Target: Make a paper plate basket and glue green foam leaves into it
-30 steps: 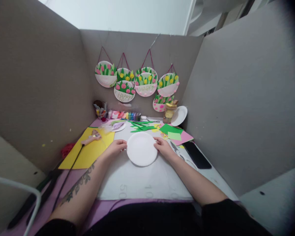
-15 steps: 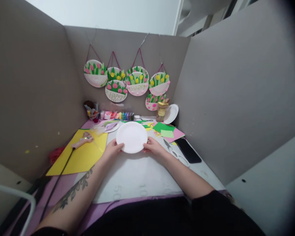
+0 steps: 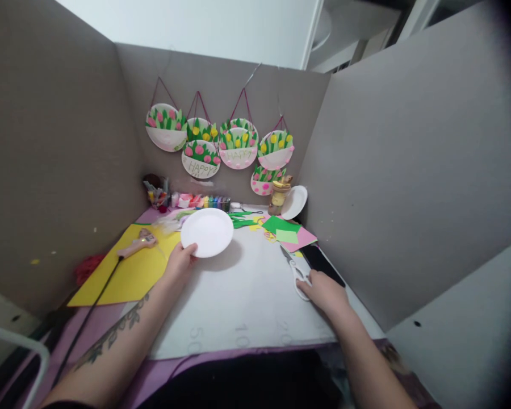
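A plain white paper plate (image 3: 207,232) is held up over the table by my left hand (image 3: 182,262), thumb on its lower left rim. Over on the right, my right hand (image 3: 326,291) has its fingers closed on the white handles of the scissors (image 3: 298,279). The blades point away from me, toward the coloured paper. Beside that hand lies a black phone (image 3: 321,262), partly covered by it.
A glue gun (image 3: 138,244) with a cord rests on yellow paper (image 3: 106,278) at left. Green paper (image 3: 276,224) and pink paper (image 3: 304,238) lie at right. Paint pots (image 3: 204,201) line the back, below hanging plates with paper tulips (image 3: 238,153). Grey partitions enclose the table.
My right hand has let go of the plate and moved right and down to the scissors. The plate, now in my left hand alone, has shifted left and tilted.
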### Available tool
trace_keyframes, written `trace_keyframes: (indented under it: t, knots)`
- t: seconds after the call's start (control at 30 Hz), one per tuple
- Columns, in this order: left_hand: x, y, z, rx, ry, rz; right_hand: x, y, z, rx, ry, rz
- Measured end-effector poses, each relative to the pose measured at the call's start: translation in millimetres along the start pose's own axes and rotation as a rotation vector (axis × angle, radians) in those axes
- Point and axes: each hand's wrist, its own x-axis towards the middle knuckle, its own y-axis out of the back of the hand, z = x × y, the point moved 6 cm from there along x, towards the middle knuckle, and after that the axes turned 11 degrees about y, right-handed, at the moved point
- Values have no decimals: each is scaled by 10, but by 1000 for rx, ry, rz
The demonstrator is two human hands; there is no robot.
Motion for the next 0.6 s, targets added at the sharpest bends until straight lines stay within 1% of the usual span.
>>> trace_keyframes:
  t: [0.13, 0.2, 0.27, 0.33, 0.43, 0.47, 0.53, 0.6]
  knots:
    - [-40, -48, 25, -6, -28, -48, 27, -5, 28, 30, 4, -13]
    - [-71, -77, 30, -15, -24, -89, 14, -21, 99, 72, -13, -7]
    - [-100, -98, 20, -15, -4, -113, -23, -72, 196, 177, -30, 17]
    - [-117, -111, 10, -21, 16, -121, -67, -162, 285, 394, -41, 33]
    - [-104, -124, 29, -68, 56, -101, -97, -295, 300, 866, -27, 18]
    - [-87, -129, 51, -97, 72, -83, -90, -314, 256, 1017, -2, -2]
    - [-41, -147, 121, -159, 102, -40, -47, -289, 99, 1271, 83, -51]
    - [14, -196, 216, -207, 115, -23, 23, -208, -114, 1431, 167, -117]
